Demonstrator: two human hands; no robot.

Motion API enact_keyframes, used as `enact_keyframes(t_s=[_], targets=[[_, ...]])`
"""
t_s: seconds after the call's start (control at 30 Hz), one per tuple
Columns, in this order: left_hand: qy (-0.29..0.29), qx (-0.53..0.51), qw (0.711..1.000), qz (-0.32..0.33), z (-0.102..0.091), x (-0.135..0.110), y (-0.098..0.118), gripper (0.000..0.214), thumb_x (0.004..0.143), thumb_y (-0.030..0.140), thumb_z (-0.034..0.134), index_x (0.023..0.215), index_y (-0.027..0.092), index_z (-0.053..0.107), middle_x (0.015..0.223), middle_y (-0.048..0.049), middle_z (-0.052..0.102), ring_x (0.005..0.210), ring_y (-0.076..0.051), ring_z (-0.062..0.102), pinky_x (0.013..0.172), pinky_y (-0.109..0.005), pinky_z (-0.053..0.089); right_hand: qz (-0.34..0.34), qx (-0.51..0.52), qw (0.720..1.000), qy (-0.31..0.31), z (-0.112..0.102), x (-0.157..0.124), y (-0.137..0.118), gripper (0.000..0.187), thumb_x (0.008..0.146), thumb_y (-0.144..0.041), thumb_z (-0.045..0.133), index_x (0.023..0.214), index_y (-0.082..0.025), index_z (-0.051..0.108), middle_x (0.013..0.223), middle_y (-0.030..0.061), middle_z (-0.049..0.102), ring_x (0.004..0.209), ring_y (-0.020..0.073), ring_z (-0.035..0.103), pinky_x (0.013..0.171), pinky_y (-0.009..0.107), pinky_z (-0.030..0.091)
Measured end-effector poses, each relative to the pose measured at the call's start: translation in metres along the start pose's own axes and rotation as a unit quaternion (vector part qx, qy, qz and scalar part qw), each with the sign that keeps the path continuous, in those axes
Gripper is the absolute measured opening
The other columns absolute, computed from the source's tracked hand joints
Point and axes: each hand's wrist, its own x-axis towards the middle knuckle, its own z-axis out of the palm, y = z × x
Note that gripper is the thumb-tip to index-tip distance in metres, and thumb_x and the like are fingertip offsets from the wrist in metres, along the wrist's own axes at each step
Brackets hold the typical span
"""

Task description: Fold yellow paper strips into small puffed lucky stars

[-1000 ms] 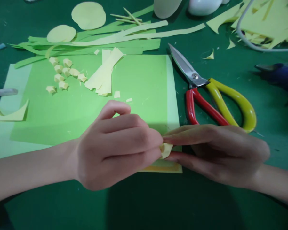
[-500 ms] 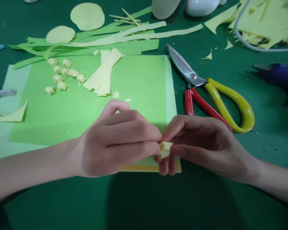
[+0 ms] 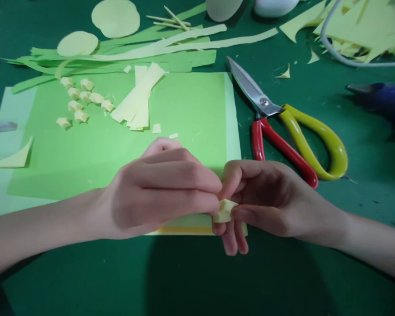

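A small pale yellow paper star is pinched between both hands, above the front edge of the green paper sheets. My left hand is closed, its fingertips pressing the star's left side. My right hand grips the star's right side between thumb and finger, with the other fingers curled beneath. The left thumb is mostly hidden. On the sheets at the back left lie several finished paper stars, and beside them a crossed stack of short cream paper strips.
Scissors with red and yellow handles lie at right. Long green paper strips and two paper rounds lie at the back. Yellow paper scraps sit at far right, above a dark blue tool with a metal tip.
The star has turned slightly in the fingers and shows more of its face. My right hand's lower fingers have stretched further down. The view has shifted a little.
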Motion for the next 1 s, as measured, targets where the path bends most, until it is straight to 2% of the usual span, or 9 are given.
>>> enact_keyframes(t_s=[0.17, 0.63, 0.8, 0.9, 1.0], targets=[[0.01, -0.005, 1.0, 0.028, -0.0002, 0.0064, -0.0014, 0.007, 0.078, 0.012, 0.058, 0.072, 0.013, 0.06, 0.073, -0.0005, 0.066, 0.066, -0.006, 0.058, 0.062, -0.023, 0.044, -0.007, 0.014, 1.0, -0.016, -0.0027, 0.0019, 0.0027, 0.007, 0.076, -0.009, 0.056, 0.078, -0.014, 0.052, 0.07, 0.0008, 0.066, 0.062, 0.0115, 0.067, 0.05, 0.017, 0.054], [0.014, -0.006, 1.0, 0.024, 0.001, 0.0032, -0.0038, 0.007, 0.078, 0.009, 0.058, 0.072, 0.012, 0.061, 0.074, -0.0011, 0.066, 0.066, -0.006, 0.057, 0.065, -0.026, 0.043, -0.008, 0.008, 1.0, -0.015, -0.0007, 0.0013, -0.0003, 0.011, 0.077, -0.003, 0.05, 0.075, -0.014, 0.047, 0.067, -0.0009, 0.064, 0.059, 0.0105, 0.066, 0.049, 0.016, 0.053], [0.016, -0.013, 0.998, 0.053, 0.0023, 0.0024, -0.0064, 0.007, 0.075, 0.004, 0.059, 0.073, 0.009, 0.062, 0.074, -0.0023, 0.065, 0.064, -0.008, 0.057, 0.062, -0.029, 0.04, -0.008, 0.006, 1.0, -0.011, 0.0004, 0.0018, -0.0005, 0.011, 0.077, -0.003, 0.051, 0.074, -0.014, 0.048, 0.064, -0.0018, 0.062, 0.058, 0.0097, 0.066, 0.048, 0.015, 0.052], [0.015, -0.017, 0.999, 0.037, 0.0017, 0.0037, -0.0044, 0.013, 0.08, 0.004, 0.053, 0.072, 0.011, 0.061, 0.072, -0.001, 0.066, 0.063, -0.008, 0.057, 0.063, -0.03, 0.04, -0.007, -0.008, 1.0, -0.004, -0.0001, 0.002, -0.0007, 0.011, 0.077, -0.004, 0.051, 0.074, -0.014, 0.048, 0.065, -0.0013, 0.063, 0.057, 0.0095, 0.066, 0.05, 0.017, 0.053], [0.018, 0.007, 1.0, 0.015, 0.0002, 0.005, -0.0007, 0.009, 0.077, 0.008, 0.058, 0.071, 0.014, 0.059, 0.069, 0.0008, 0.066, 0.061, -0.007, 0.057, 0.062, -0.03, 0.039, -0.015, -0.006, 1.0, -0.007, -0.0006, 0.0018, -0.0013, 0.009, 0.078, -0.005, 0.051, 0.077, -0.014, 0.05, 0.067, 0.0001, 0.064, 0.06, 0.0101, 0.066, 0.051, 0.017, 0.054]])
